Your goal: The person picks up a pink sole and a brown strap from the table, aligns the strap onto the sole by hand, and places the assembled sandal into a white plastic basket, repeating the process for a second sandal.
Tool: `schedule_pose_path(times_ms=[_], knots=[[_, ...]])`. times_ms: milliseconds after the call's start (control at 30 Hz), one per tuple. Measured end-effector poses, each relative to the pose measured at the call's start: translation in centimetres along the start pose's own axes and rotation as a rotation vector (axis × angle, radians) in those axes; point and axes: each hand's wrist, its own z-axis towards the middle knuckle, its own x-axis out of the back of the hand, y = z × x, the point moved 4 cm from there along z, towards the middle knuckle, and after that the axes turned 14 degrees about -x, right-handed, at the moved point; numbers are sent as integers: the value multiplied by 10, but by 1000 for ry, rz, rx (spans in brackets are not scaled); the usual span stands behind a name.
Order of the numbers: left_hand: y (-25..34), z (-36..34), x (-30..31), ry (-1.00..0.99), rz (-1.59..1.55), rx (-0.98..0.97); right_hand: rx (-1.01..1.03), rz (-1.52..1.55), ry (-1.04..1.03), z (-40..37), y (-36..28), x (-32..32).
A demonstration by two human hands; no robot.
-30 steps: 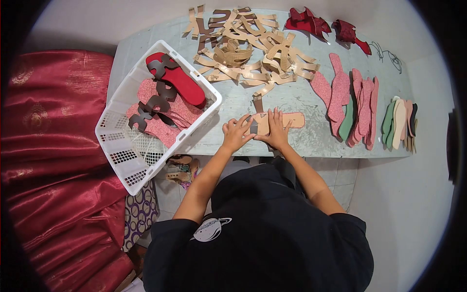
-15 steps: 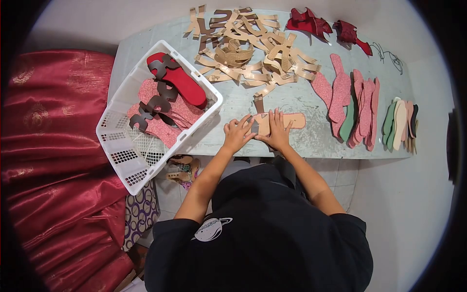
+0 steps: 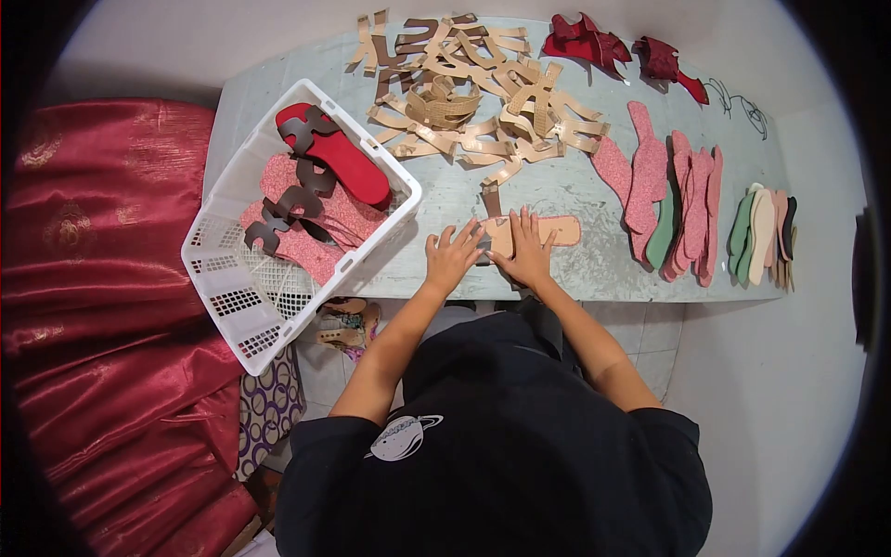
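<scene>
A tan sandal sole [image 3: 562,231] with a pinkish edge lies flat on the table, its long side running left to right. A dark brown strap [image 3: 492,199] sticks out from its far edge, with a grey-brown patch of strap by the sole's left end. My right hand [image 3: 529,255] rests flat across the middle of the sole, fingers stretched out. At the left end, my left hand [image 3: 452,258] has its fingers spread, the tips touching or close to the strap. Both hands partly hide the sole and strap.
Left of my hands, a white plastic crate [image 3: 302,325] holds red and pink sandals with brown straps. Tan strap pieces [image 3: 464,102] are heaped at the back. Pink soles [image 3: 647,186], green and cream soles [image 3: 760,232] and dark red uppers [image 3: 585,46] lie to the right.
My left hand has shifted slightly left and its fingers have straightened and spread. The right hand stays pressed on the sole, which has hardly moved.
</scene>
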Motion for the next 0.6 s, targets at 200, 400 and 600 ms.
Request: schedule_pose_path(times_ms=[200,400,600], knots=[[0,0,-4,-1,7,59,23,-2,-4,-3,-3,3],[-1,-1,-4,-3,-33,89,-47,-16,-40,-5,-8,5],[-2,0,1,-46,-97,51,-114,-19,-95,-5,-10,7]])
